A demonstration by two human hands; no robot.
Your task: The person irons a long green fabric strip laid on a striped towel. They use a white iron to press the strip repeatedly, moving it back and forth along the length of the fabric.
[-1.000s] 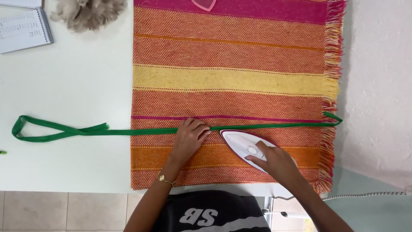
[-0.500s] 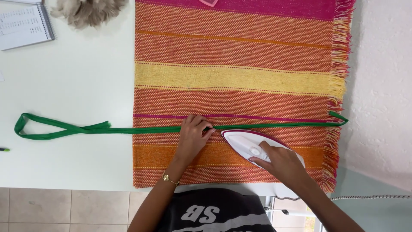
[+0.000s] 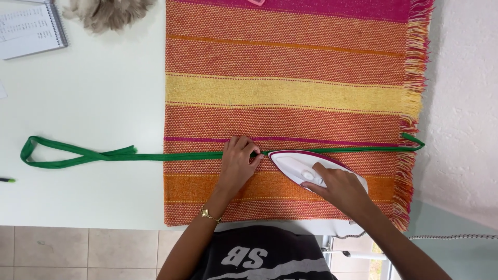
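A long green fabric strip (image 3: 171, 155) runs left to right across a striped orange, yellow and pink woven cloth (image 3: 290, 93) on a white table (image 3: 93, 103). My left hand (image 3: 237, 165) presses its fingertips on the strip just left of the iron's tip. My right hand (image 3: 340, 185) grips the handle of a white and pink iron (image 3: 298, 165), which lies flat on the strip and points left. The strip's left end forms a loop (image 3: 52, 154) on the bare table; its right end folds back at the cloth's fringe (image 3: 414, 140).
A spiral notebook (image 3: 31, 28) and a grey fluffy object (image 3: 106, 11) lie at the table's far left. A dark pen tip (image 3: 6, 180) shows at the left edge. A white rough wall (image 3: 461, 103) stands at the right. The iron's cord (image 3: 451, 237) trails lower right.
The iron has slid left along the green strip, and my left hand has shifted left ahead of its tip, still pressing the strip. The view has drifted slightly.
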